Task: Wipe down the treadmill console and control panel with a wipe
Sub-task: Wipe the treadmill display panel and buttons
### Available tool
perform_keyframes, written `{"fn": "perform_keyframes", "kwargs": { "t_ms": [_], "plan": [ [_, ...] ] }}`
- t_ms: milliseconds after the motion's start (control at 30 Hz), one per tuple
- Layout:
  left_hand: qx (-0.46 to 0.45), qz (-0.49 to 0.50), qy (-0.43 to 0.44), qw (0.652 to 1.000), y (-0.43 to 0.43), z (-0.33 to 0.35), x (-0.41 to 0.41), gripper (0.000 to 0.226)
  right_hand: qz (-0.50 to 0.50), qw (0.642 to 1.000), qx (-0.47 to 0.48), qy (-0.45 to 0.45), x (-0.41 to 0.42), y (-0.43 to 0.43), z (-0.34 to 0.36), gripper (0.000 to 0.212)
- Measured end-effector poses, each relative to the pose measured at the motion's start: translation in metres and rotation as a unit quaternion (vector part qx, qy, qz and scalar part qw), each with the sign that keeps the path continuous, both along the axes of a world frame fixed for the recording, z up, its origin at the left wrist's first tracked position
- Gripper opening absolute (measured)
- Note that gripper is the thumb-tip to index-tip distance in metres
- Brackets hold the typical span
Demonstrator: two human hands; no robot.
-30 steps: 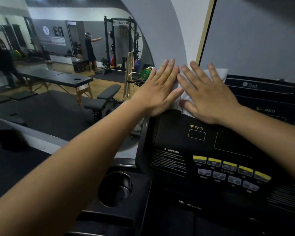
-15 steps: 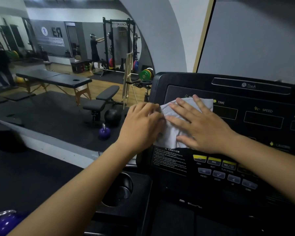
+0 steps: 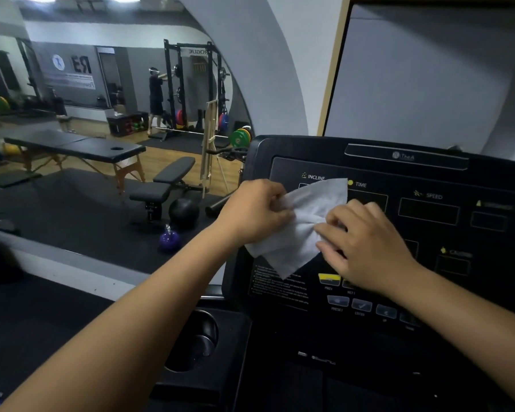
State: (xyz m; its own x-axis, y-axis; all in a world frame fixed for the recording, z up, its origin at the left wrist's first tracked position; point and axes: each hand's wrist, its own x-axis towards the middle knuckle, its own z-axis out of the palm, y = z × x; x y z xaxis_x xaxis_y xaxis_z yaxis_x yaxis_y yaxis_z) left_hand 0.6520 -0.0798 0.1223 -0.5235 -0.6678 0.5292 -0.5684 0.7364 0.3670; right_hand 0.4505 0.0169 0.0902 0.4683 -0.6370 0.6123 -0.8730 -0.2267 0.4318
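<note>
Fingers once flat have curled: left hand [image 3: 256, 212] and right hand [image 3: 366, 248] each pinch the wipe [image 3: 292, 248].

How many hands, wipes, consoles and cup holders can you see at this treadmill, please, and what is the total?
Bare hands: 2 (left hand, right hand)
Crumpled white wipe: 1
Black treadmill console: 1
Round black cup holder: 1
Total: 5

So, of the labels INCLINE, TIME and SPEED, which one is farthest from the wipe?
The SPEED label: it sits well right of the wipe, while INCLINE and TIME lie close to its upper edge.
</note>
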Motion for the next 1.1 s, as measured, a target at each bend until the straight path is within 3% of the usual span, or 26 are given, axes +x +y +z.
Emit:
{"fn": "perform_keyframes", "kwargs": {
  "t_ms": [133, 233, 300, 533, 700, 867, 1033, 1100],
  "plan": [
    [0.130, -0.034, 0.106, 0.985, 0.003, 0.006, 0.002, 0.019, -0.057, 0.996, -0.001, -0.070, 0.007, 0.002, -0.005, 0.037],
    [0.259, -0.087, 0.191, 0.943, 0.007, 0.016, 0.013, 0.009, -0.036, 0.993, -0.013, -0.110, 0.006, 0.000, -0.003, 0.022],
    [0.288, -0.086, 0.232, 0.925, 0.007, 0.018, 0.022, 0.013, -0.014, 0.991, -0.009, -0.135, 0.004, 0.002, -0.001, 0.014],
    [0.288, -0.102, 0.288, 0.908, 0.009, 0.022, 0.048, 0.026, 0.087, 0.948, 0.030, -0.305, 0.007, 0.013, 0.047, 0.002],
    [0.282, -0.105, 0.243, 0.922, 0.018, 0.033, 0.054, 0.015, 0.089, 0.910, 0.053, -0.402, 0.018, 0.017, 0.066, 0.006],
    [0.220, -0.094, 0.206, 0.949, 0.016, 0.032, 0.055, 0.008, 0.126, 0.810, 0.118, -0.560, 0.031, 0.018, 0.073, 0.008],
    [0.252, -0.128, 0.290, 0.914, 0.012, 0.033, 0.054, 0.016, 0.108, 0.794, 0.104, -0.589, 0.034, 0.014, 0.072, 0.008],
    [0.251, -0.128, 0.288, 0.915, 0.010, 0.032, 0.051, 0.016, 0.107, 0.784, 0.107, -0.602, 0.034, 0.010, 0.071, 0.010]
  ]
}}
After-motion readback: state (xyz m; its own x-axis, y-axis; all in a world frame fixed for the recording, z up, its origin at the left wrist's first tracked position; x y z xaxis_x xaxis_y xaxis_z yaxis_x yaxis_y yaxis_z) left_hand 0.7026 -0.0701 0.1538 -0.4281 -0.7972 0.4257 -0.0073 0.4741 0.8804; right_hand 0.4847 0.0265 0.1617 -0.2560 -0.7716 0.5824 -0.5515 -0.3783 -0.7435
